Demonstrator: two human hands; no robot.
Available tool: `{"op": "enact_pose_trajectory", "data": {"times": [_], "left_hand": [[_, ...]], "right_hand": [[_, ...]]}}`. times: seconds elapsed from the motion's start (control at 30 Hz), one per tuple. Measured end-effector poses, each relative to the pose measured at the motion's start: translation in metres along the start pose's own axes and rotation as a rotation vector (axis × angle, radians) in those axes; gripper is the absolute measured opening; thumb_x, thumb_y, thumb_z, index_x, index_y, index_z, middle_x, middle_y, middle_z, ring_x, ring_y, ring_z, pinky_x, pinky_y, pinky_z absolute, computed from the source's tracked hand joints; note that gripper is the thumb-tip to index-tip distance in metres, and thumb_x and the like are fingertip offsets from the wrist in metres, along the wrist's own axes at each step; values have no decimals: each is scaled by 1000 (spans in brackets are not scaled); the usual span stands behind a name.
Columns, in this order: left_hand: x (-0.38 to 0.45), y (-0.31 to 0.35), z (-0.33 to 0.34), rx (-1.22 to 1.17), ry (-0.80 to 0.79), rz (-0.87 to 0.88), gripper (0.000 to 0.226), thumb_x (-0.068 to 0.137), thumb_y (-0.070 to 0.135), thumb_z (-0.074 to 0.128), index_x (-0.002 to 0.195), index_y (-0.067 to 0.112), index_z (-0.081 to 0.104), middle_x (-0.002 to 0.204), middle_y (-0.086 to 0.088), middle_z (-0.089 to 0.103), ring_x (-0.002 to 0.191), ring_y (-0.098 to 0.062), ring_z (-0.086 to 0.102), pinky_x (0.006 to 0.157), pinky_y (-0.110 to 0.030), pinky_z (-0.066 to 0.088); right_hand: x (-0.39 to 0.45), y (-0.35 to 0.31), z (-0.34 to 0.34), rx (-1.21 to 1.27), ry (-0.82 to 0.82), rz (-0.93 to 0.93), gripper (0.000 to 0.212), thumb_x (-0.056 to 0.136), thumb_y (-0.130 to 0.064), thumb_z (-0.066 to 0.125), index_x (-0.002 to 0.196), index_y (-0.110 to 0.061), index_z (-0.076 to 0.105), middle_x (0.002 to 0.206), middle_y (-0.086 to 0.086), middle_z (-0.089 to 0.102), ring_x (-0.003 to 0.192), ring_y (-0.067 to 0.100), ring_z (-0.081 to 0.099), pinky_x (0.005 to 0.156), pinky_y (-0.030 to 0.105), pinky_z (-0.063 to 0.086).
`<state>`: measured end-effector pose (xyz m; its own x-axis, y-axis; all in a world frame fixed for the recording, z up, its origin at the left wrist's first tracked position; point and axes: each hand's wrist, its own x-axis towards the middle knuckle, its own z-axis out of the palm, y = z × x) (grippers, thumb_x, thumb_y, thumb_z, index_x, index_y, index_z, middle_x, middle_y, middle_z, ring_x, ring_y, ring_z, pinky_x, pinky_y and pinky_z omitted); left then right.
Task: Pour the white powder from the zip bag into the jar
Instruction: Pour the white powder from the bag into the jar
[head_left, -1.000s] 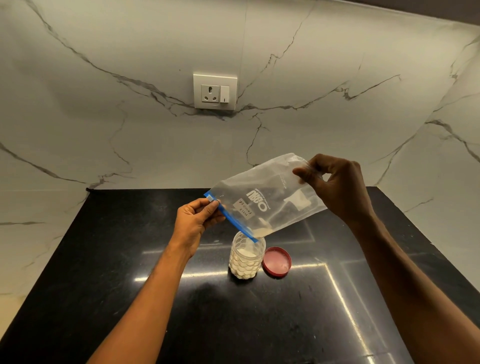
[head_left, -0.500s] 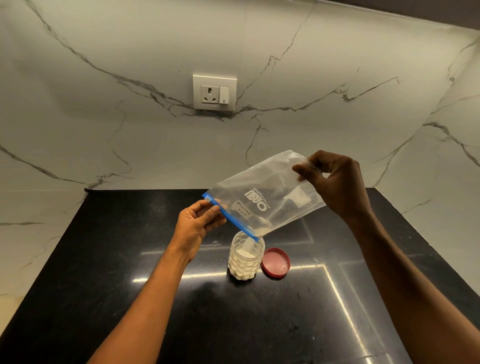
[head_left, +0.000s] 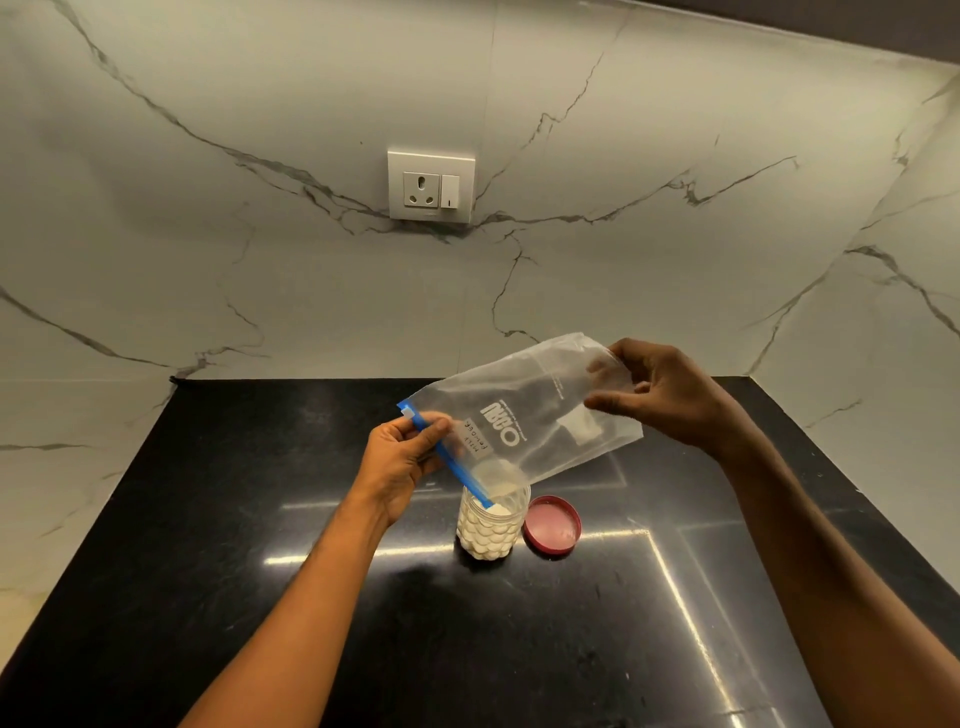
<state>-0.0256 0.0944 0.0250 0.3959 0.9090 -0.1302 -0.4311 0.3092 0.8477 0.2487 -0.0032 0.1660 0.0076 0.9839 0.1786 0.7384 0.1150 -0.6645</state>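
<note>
A clear zip bag (head_left: 524, 415) with a blue zip strip hangs tilted over the counter, its open lower corner resting in the mouth of a clear dimpled jar (head_left: 491, 527). The jar stands upright and is nearly full of white powder. A little white powder sits in the bag's low corner above the jar's mouth. My left hand (head_left: 405, 462) pinches the blue zip edge on the left. My right hand (head_left: 670, 397) holds the bag's raised bottom end, with the fingers partly spread.
The jar's red lid (head_left: 551, 525) lies upturned on the black counter (head_left: 260, 545), touching the jar's right side. A marble wall with a white socket (head_left: 431, 187) stands behind. A side wall closes in on the right.
My right hand has shifted its hold on the bag's bottom end, the fingers spreading. The bag stays tilted over the jar and the powder level in the jar looks slightly higher.
</note>
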Motion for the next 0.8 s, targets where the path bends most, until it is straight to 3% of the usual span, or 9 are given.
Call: {"op": "enact_pose_trajectory", "data": {"times": [0.17, 0.27, 0.33, 0.47, 0.63, 0.8], "left_hand": [[0, -3, -5, -33, 8, -10, 27, 77, 12, 68, 101, 2, 69, 101, -12, 73, 97, -24, 71, 77, -35, 63], [0, -5, -5, -41, 10, -13, 29, 76, 13, 69, 102, 2, 69, 102, -12, 73, 97, -25, 71, 80, -37, 63], [0, -6, -5, -34, 12, -12, 28, 75, 13, 69, 101, 3, 69, 100, -11, 74, 96, -25, 72, 80, -37, 63], [2, -8, -6, -16, 19, -14, 28, 75, 14, 70, 101, 3, 69, 102, -13, 74, 101, -29, 72, 84, -42, 61], [1, -10, -7, -7, 12, -10, 25, 79, 14, 68, 100, 2, 69, 94, -14, 75, 97, -29, 72, 87, -44, 60], [-1, -7, -8, -18, 17, 15, 23, 81, 13, 67, 100, 1, 69, 88, -15, 74, 91, -28, 73, 82, -41, 62]], "right_hand": [[-9, 20, 11, 64, -155, 141, 48, 74, -23, 84, 118, -22, 64, 109, -3, 71, 102, 15, 68, 92, 45, 57], [-13, 21, 16, 54, -135, 156, 42, 77, -13, 81, 113, -26, 63, 105, -2, 71, 97, 17, 69, 86, 41, 59], [-13, 20, 14, 27, -82, 112, 36, 81, -12, 78, 112, -24, 66, 100, -2, 72, 89, 16, 71, 79, 39, 62], [-14, 15, 17, -26, 50, 45, 33, 83, -20, 76, 115, -13, 70, 101, 0, 75, 90, 11, 71, 83, 36, 60], [-16, 7, 25, -71, 157, -46, 27, 84, -27, 75, 105, -11, 72, 94, 2, 75, 84, 10, 71, 76, 29, 60], [-15, 1, 26, -57, 156, -92, 29, 84, -25, 76, 107, -10, 69, 96, 1, 74, 86, 9, 71, 76, 28, 61]]}}
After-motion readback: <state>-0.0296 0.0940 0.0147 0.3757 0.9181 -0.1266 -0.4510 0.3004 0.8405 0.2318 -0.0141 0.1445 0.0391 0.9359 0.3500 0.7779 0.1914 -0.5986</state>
